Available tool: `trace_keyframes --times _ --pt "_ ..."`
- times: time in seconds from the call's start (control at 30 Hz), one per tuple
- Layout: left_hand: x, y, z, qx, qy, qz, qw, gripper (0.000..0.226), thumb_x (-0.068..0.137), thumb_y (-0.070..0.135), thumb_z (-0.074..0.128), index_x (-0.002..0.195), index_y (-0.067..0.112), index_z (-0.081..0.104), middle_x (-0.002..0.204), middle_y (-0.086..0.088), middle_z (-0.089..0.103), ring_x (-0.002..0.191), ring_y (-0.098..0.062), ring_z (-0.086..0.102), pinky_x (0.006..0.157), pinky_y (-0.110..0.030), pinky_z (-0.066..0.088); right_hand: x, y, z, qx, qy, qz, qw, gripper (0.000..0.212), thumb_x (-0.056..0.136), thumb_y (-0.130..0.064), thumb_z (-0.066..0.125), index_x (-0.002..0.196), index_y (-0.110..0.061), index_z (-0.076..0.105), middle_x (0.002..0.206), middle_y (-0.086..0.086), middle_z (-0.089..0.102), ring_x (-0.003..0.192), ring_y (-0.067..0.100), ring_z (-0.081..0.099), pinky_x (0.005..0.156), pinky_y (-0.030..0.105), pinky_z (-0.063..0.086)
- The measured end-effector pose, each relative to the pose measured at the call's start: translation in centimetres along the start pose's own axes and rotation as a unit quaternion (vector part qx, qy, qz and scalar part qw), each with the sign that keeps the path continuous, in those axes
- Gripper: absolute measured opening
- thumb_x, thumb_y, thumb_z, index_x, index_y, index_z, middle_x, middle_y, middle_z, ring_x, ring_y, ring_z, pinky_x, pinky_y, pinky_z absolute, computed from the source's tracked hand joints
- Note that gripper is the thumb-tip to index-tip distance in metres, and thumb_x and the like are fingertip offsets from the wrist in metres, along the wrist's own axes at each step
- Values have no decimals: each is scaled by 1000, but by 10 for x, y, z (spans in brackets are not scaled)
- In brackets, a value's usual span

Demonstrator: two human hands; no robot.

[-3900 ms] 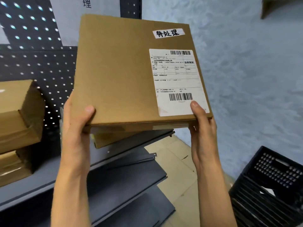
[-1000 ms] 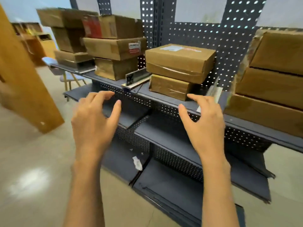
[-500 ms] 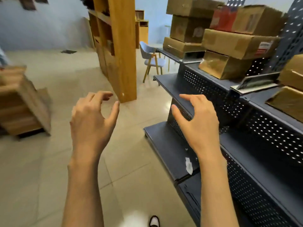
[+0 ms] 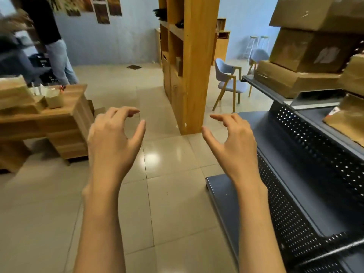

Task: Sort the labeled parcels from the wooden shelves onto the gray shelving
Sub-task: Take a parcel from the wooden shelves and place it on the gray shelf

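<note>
My left hand and my right hand hang in front of me over the tiled floor, fingers loosely curled, both holding nothing. The gray shelving runs along the right edge, with brown cardboard parcels stacked on its upper level. The tall wooden shelves stand straight ahead in the middle of the room, their compartments seen side-on and mostly dark.
A low wooden desk with small cardboard boxes stands at the left. A person stands behind it. A gray chair sits between the wooden shelves and the gray shelving. Beige tiled floor lies ahead.
The flat labeled parcel I held earlier is out of my hands. My view has swung left from the gray shelving toward the wooden shelves, both hands staying raised and holding nothing.
</note>
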State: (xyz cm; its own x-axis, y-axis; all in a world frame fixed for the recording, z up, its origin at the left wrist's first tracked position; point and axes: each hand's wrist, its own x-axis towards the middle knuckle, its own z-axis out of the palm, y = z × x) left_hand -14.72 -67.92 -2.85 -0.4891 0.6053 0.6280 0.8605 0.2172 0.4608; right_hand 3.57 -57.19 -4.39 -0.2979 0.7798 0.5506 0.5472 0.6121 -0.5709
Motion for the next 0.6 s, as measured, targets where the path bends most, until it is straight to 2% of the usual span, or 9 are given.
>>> trace_keyframes --times 0.2,0.33,0.43,0.5,0.6 --pt "64 -27 33 33 3 -21 999 29 92 30 58 118 15 61 113 -6 62 105 -24 54 89 -42 43 86 15 66 76 -35 -26 996 34 90 -39 62 121 -23 60 115 -5 58 106 14 52 90 33 47" --pt "102 -61 56 49 19 -50 997 29 93 31 58 116 15 63 111 -6 62 103 -24 53 86 -40 41 130 20 124 106 -58 -37 992 34 90 -41 62 119 -24 61 108 -14 50 106 14 52 92 44 49" --pt "137 -89 83 53 18 -55 997 35 89 36 52 115 16 63 108 -4 62 101 -23 53 85 -37 39 166 25 168 108 -65 -41 991 33 90 -42 62 119 -25 61 109 -13 54 106 12 52 91 42 50" --pt "166 -111 106 51 17 -58 997 31 91 33 55 115 16 63 109 -4 62 101 -22 52 84 -34 37 194 30 197 109 -69 -42 991 33 90 -41 62 119 -26 61 112 -10 57 107 12 52 91 41 49" --pt "217 -147 141 44 13 -57 997 27 93 29 59 117 17 62 113 -3 61 104 -20 50 86 -33 35 245 34 244 92 -75 -44 992 33 90 -41 62 119 -25 61 113 -8 59 107 13 52 91 29 40"
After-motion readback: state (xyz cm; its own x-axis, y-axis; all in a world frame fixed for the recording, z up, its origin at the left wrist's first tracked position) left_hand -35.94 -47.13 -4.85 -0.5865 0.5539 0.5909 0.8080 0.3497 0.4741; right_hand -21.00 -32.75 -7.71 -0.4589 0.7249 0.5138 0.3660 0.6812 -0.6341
